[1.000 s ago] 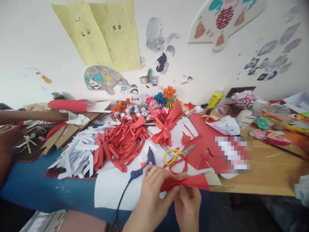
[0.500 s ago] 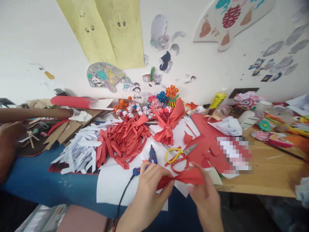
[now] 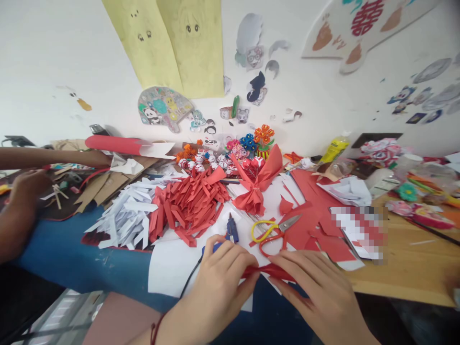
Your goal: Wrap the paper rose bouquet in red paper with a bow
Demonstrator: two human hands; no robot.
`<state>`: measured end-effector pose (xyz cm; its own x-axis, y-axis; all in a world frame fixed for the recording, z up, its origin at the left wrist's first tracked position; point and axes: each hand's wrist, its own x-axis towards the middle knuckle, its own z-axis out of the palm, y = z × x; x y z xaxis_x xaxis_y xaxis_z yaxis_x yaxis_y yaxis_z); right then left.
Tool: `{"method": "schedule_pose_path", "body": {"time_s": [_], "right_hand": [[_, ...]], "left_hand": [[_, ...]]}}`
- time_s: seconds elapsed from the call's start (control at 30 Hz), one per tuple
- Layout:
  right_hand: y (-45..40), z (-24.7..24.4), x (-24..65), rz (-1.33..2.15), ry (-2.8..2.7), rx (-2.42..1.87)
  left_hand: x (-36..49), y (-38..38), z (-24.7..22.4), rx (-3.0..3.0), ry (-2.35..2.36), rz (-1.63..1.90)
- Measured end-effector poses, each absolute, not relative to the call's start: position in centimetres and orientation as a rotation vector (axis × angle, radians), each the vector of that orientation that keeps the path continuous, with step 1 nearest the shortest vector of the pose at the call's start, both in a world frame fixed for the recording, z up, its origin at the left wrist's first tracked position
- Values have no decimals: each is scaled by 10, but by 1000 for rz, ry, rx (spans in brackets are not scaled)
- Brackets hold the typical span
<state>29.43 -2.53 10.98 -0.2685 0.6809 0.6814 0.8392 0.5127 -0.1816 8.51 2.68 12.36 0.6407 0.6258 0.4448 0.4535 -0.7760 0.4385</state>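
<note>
A thin, dark red bracelet (image 3: 154, 329) circles the left wrist (image 3: 171, 326) (cord-like, though its weave is too small to make out). The left grip (image 3: 223, 282) is bare above that band, with slender, tapering fingers (image 3: 230, 256). The right grip (image 3: 319, 290) is bare too, its back broad and smooth, and so is the wrist behind it, down to the view's lower edge.
</note>
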Motion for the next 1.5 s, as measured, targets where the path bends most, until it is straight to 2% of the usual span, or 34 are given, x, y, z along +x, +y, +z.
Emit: {"method": "schedule_pose_path", "body": {"time_s": [0.73, 1.5], "right_hand": [[-24, 120, 287, 58, -1957, -1208], [-22, 120, 284, 20, -1950, -1191]], "left_hand": [[78, 24, 138, 2678, 815, 807], [82, 24, 136, 2707, 849, 813]]}}
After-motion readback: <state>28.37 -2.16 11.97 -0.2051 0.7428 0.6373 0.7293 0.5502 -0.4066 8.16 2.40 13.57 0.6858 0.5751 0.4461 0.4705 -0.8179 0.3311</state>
